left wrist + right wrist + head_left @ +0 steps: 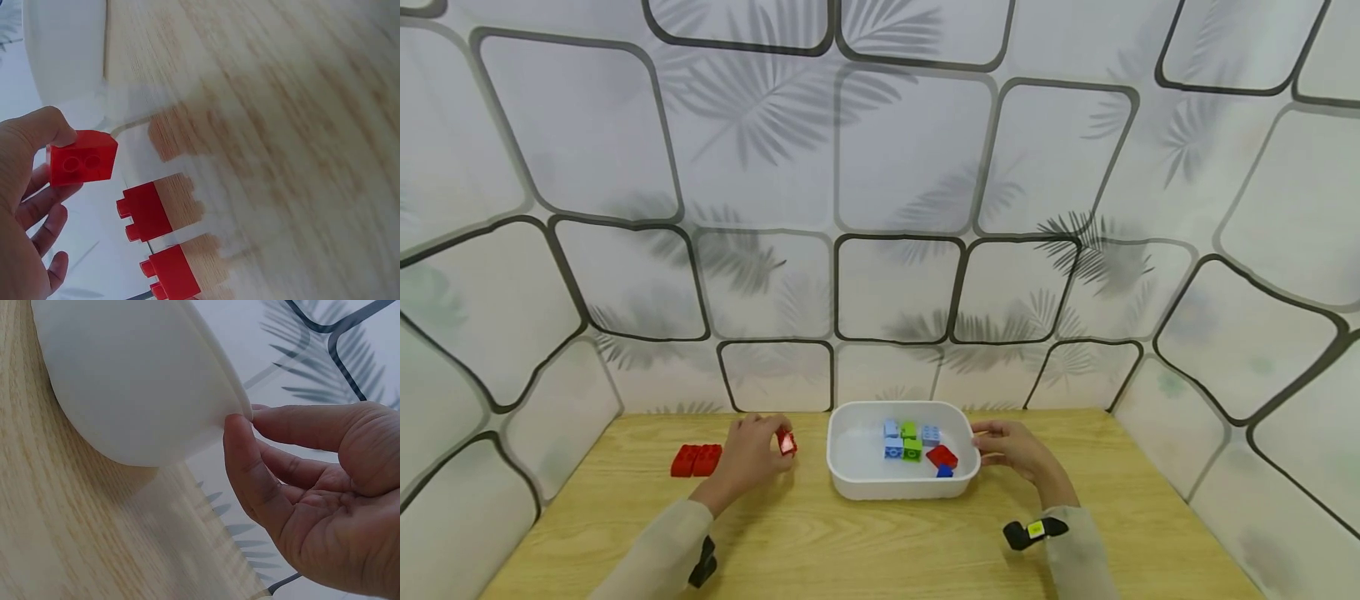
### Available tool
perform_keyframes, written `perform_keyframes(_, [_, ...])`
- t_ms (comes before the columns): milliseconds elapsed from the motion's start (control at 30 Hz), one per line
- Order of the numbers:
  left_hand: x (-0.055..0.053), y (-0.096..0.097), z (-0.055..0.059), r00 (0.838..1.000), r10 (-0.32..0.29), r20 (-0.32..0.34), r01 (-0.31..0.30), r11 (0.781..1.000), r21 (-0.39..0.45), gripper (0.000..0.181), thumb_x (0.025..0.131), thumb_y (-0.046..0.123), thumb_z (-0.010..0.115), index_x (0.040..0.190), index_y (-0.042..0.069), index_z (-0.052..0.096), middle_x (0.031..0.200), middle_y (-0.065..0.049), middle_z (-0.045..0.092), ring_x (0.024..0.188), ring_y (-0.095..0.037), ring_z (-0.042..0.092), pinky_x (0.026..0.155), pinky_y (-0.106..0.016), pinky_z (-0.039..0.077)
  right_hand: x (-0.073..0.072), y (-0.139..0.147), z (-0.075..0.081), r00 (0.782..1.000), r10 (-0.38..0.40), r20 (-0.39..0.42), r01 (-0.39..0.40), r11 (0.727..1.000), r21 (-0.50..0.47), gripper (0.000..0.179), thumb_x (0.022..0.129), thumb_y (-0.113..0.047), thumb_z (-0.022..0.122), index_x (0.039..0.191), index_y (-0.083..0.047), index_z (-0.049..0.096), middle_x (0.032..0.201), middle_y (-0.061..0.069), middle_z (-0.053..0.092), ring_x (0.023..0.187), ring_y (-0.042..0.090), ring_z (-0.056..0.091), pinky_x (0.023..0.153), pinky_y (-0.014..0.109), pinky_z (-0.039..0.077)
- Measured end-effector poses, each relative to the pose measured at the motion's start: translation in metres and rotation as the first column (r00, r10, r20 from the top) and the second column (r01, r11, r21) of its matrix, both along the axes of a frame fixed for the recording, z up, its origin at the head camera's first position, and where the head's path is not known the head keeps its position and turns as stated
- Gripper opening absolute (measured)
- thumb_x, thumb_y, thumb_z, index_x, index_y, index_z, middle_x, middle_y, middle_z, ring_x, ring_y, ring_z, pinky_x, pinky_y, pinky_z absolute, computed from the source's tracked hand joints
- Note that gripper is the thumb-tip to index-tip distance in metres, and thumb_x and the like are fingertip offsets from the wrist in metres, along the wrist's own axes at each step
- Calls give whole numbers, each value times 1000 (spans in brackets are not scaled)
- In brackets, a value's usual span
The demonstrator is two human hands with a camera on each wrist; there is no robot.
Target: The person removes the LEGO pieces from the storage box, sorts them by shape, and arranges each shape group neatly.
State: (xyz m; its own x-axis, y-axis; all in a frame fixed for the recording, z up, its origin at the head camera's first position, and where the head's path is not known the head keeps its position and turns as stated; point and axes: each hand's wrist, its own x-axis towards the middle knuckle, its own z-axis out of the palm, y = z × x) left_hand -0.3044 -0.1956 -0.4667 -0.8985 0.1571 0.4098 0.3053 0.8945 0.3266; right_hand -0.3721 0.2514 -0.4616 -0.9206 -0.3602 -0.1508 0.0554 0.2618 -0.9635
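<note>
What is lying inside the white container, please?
The white container holds pale blue blocks, green blocks, a red block and a dark blue block. Its near wall partly hides the dark blue block; what lies beneath the blocks cannot be seen.

The left grip (751,457) hid part of its red brick (84,161). Beside the right grip (1018,450), the white tub (137,381) was cut off by the right wrist view's top edge, inside hidden. Behind that grip, the yellow label (1036,529) was too small to read.
</note>
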Motion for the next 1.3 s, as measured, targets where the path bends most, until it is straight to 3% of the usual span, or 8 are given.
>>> perform_keyframes(300, [3,-1,-1,997,76,-24,-78,988,-132,38,71,25,93,91,11,64,79,-2,65,78,-24,50,79,-49,39,-1,0,-2,1000,-3,7,3,1000,-11,49,100,-11,64,139,14,49,107,2,73,93,13,69,83,31,60])
perform_keyframes(533, [4,-5,-4,997,40,-68,-54,973,-224,33,73,27,89,96,12,70,83,-3,69,79,-24,50,81,-52,40,-2,2,-2,1000,4,-1,-4,1000,-1,49,100,-12,63,140,14,48,108,2,72,93,13,68,84,31,60])
perform_keyframes(900, [3,0,-7,992,75,-104,-95,973,-210,32,73,28,88,87,12,64,75,-1,65,74,-23,48,79,-49,40,-1,1,-2,1000,2,1,-2,1000,7,50,100,-13,64,140,13,49,111,5,72,94,14,68,84,32,60])
perform_keyframes(1100, [3,6,-9,992,105,-72,-117,972,-203,34,74,28,87,87,11,62,72,-2,61,71,-24,46,77,-47,37,0,1,-1,1000,14,-4,-14,1000,2,50,100,-12,64,140,14,49,111,5,72,93,14,69,83,31,60])
perform_keyframes(1300, [6,7,-10,995,96,-27,-99,982,-164,30,76,25,84,95,10,66,84,-6,69,76,-25,48,80,-48,38,1,0,1,999,48,-14,-48,999,-21,51,101,-12,62,139,17,46,111,6,72,92,13,69,82,31,60])
